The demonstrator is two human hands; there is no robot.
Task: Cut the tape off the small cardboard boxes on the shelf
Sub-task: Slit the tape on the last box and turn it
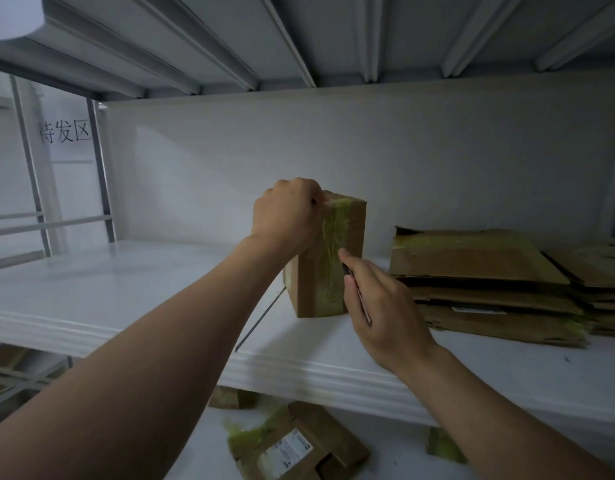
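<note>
A small cardboard box [354, 237] stands upright on the white shelf [126, 292], with a strip of yellowish-green tape [333, 258] running down its near face. My left hand [287, 216] grips the box's top left corner, fingers curled over the tape's upper end. My right hand [378, 303] holds a thin dark cutter [359, 296] like a pen, its tip against the tape's right edge about halfway down the box.
A stack of flattened cardboard boxes [482, 282] lies on the shelf just right of the box. On the lower shelf lie a taped package with a white label [299, 445] and scraps of green tape [444, 445]. The upper shelf's ribbed underside [299, 36] hangs overhead.
</note>
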